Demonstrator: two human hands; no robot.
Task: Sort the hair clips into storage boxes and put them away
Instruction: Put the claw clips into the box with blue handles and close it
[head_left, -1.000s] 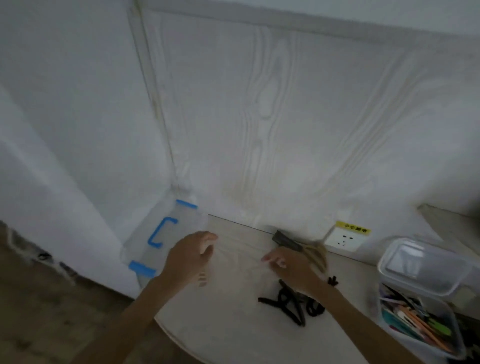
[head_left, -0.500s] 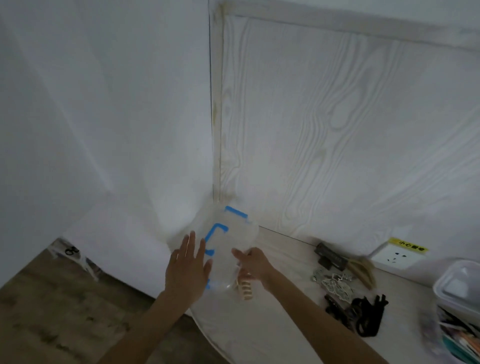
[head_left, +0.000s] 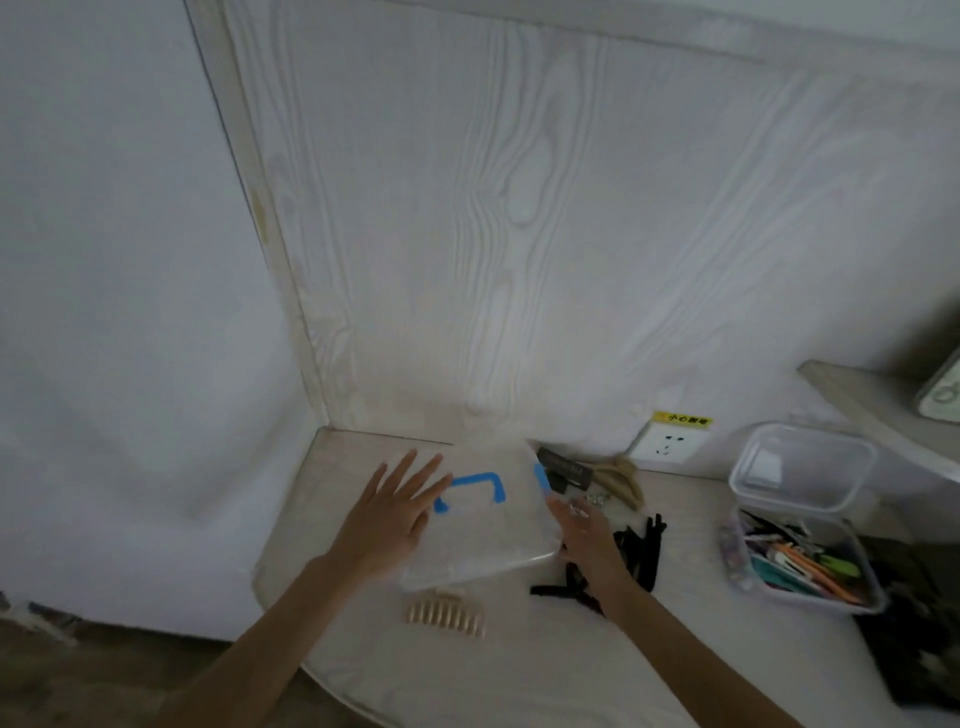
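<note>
so the clear storage box (head_left: 483, 525) with the blue handle (head_left: 470, 488) sits on the pale surface (head_left: 519, 670) right between the two hands, tilted a bit, its long side running roughly left-right from where the person stands. left hand (head_left: 395, 512) is flat and spread, fingers straight, lying against the box's left end near the handle. right hand (head_left: 584, 535) is at the box's right edge, and honestly i can't tell if those fingers are hooked on the rim or just resting there, it's too blurry. both hands are about equally close, one per end, so my guess is the next bit is steadying or opening the box with both. the gold toothed hair clip (head_left: 447, 618) lies just in front of the box, nearer the person, long axis left-right too, and it's closer to the left hand. the pile of black clips (head_left: 636, 545) is just right of the right hand, partly hidden behind that wrist and forearm. behind the box there's a dark clip (head_left: 563, 467) and a beige one (head_left: 626, 480) near the wall socket (head_left: 670, 447), and something silvery by the right fingertips i can't make out. over on the right a second clear box (head_left: 802, 564) holds colourful bits, with what looks like its lid or another tub (head_left: 802, 467) perched on top. whether the blue-handled box has anything in it is hard to say, since the plastic just reads milky.
</note>
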